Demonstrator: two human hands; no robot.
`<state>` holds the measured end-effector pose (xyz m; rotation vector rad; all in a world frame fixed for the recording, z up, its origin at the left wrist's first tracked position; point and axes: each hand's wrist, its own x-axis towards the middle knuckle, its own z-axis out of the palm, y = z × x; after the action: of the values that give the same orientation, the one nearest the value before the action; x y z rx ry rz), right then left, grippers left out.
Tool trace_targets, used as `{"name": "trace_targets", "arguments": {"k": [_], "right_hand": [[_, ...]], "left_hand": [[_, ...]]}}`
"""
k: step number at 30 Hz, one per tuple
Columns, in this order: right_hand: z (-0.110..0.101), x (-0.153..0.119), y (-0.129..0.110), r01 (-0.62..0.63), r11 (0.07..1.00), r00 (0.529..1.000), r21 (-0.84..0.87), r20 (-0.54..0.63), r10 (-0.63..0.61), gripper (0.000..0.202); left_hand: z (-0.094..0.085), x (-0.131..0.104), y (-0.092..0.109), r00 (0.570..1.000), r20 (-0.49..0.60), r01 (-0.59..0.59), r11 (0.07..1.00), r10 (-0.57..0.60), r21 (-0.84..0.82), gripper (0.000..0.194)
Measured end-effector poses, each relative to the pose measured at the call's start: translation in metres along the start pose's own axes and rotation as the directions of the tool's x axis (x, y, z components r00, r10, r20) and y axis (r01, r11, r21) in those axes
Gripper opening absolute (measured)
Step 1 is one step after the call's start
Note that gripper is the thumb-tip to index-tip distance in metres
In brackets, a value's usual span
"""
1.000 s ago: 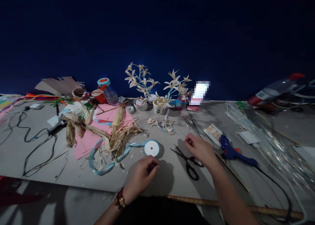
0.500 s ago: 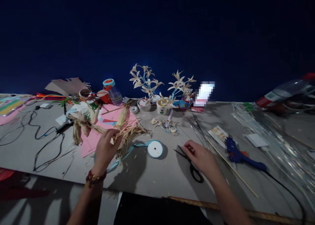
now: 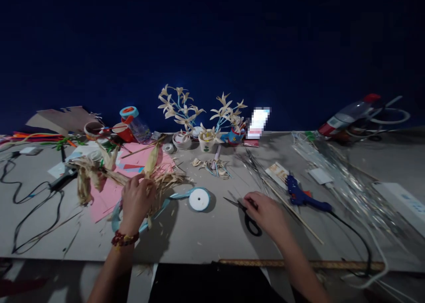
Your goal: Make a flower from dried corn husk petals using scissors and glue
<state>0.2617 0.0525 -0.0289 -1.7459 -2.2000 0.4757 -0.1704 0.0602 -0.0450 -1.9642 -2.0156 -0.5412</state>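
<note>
Left hand (image 3: 137, 201) at dried husk strips (image 3: 169, 181), fingers curled; can't tell if pinching any. Right hand (image 3: 267, 214) over scissors (image 3: 253, 227) on desk (image 3: 212, 236), fingers bent near handle, grip unclear. Ribbon spool (image 3: 199, 199) lies flat between hands, probably so it won't roll.

The broad grey desk (image 3: 206, 243) looks matt and smooth, its front strip of brown edging (image 3: 252, 262) rougher. The loose tan dried husks (image 3: 85, 186) are papery, dull and fibrous; the pale cream star-shaped flowers (image 3: 182, 110) share that dry, matt look. Beneath lie flat pink paper sheets (image 3: 102, 197). The light-blue ribbon (image 3: 179, 194) has a satin sheen beside its matt white round spool (image 3: 202, 205). The black-handled scissors (image 3: 246, 223) pair plastic-looking grips with thin metal blades. The blue pistol-shaped glue gun (image 3: 300, 197) appears plastic; the long clear plastic strips (image 3: 358, 197) gleam glossily.
</note>
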Motion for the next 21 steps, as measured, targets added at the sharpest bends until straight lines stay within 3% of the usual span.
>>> {"name": "trace_targets", "arguments": {"k": [9, 15, 21], "right_hand": [[0.003, 0.021, -0.014, -0.011, 0.975, 1.0, -0.224, 0.013, 0.015, 0.011], [0.002, 0.023, -0.014, -0.015, 0.959, 1.0, -0.282, 0.016, 0.02, 0.016], [0.006, 0.025, -0.013, -0.018, 0.953, 1.0, -0.302, 0.006, 0.02, 0.018]], "left_hand": [[-0.004, 0.003, -0.002, 0.995, -0.087, 0.038, 0.997, -0.044, -0.063, 0.019], [-0.004, -0.003, -0.005, 0.996, -0.062, 0.061, 0.996, -0.065, -0.067, 0.022], [-0.005, -0.011, -0.003, 0.998, 0.05, 0.045, 0.998, -0.047, 0.04, 0.027]]}}
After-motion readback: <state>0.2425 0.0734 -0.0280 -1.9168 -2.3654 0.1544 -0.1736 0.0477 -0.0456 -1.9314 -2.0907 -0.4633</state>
